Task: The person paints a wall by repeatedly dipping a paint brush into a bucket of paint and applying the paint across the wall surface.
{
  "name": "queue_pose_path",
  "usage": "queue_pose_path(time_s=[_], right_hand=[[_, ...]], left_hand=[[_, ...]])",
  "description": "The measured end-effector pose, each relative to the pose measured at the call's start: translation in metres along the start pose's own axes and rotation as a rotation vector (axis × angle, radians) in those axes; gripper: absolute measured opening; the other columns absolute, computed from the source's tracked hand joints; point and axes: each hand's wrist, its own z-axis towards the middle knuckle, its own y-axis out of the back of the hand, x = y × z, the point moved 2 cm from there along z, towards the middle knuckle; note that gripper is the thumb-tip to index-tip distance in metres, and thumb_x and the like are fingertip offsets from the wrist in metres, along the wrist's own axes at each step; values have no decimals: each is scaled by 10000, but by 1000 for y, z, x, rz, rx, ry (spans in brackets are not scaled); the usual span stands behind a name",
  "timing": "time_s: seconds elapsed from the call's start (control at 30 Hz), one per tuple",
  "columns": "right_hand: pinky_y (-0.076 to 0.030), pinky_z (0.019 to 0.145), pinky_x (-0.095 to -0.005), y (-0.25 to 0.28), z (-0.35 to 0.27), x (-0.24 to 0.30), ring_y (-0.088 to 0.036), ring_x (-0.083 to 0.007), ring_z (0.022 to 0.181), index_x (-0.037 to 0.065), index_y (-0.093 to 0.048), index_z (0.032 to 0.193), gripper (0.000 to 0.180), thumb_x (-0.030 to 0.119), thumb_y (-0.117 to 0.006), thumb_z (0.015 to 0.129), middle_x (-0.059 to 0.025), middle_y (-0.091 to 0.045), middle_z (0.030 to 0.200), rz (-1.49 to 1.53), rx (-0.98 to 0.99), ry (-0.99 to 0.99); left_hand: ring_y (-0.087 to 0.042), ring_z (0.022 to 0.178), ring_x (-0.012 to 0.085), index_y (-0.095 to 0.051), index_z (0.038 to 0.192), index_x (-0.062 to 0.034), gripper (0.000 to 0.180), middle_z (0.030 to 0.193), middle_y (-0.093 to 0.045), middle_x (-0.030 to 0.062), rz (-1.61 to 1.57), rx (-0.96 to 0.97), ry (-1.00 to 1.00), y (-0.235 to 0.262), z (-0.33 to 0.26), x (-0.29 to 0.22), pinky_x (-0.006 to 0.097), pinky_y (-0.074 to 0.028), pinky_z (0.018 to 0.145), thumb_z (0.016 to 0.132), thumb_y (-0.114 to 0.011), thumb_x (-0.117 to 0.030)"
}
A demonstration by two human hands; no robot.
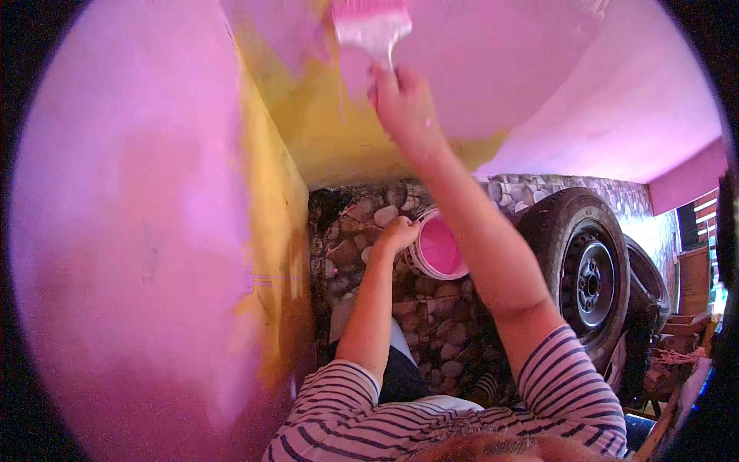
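Note:
My right hand (404, 104) is raised to the far wall and closed around the handle of a wide paintbrush (375, 29). Pink paint covers the bristles, which are at the wall surface near the top of the view. Lower down, my left hand (399, 233) grips the rim of a white bucket (422, 260) on its left side. Pink paint (441, 245) shows inside it, and my right forearm hides part of the bucket's right side. The far wall (493, 69) is mostly pink, with a patch of yellow (339, 142) low in the corner.
The left wall (146, 231) is pink, with a yellow strip (265, 154) along the corner. A wheel with a black tyre (589, 285) stands at right, another tyre (648, 281) behind it. Stone-patterned covering (443, 335) lies below. Wooden furniture (685, 331) stands at far right.

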Motion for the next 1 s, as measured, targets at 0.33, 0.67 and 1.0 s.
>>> queue_pose_path(time_s=[0.33, 0.67, 1.0], right_hand=[[-317, 401, -275, 11, -63, -55, -443, -105, 462, 40, -610, 809, 291, 283, -521, 944, -5, -520, 623, 253, 170, -649], [-361, 427, -276, 66, 49, 131, -455, -109, 468, 6, -571, 882, 304, 268, -456, 985, -26, -525, 638, 326, 74, -91], [-315, 388, -257, 3, -81, -98, -430, -82, 436, 30, -621, 954, 364, 368, -490, 987, 5, -524, 613, 147, 77, -409]], left_hand=[[-652, 991, 385, -673, 950, 56, 493, 1015, -665, 280, 23, -144, -258, -23, 33, 17, 442, -486, 868, 884, -522, -409], [-650, 973, 390, -658, 965, 64, 495, 1010, -664, 276, 11, -123, -122, -5, -2, -5, 453, -481, 871, 900, -489, -397], [-653, 961, 393, -674, 948, 53, 505, 1000, -667, 272, -32, -133, -124, -13, 9, 5, 459, -482, 849, 908, -490, -415]])
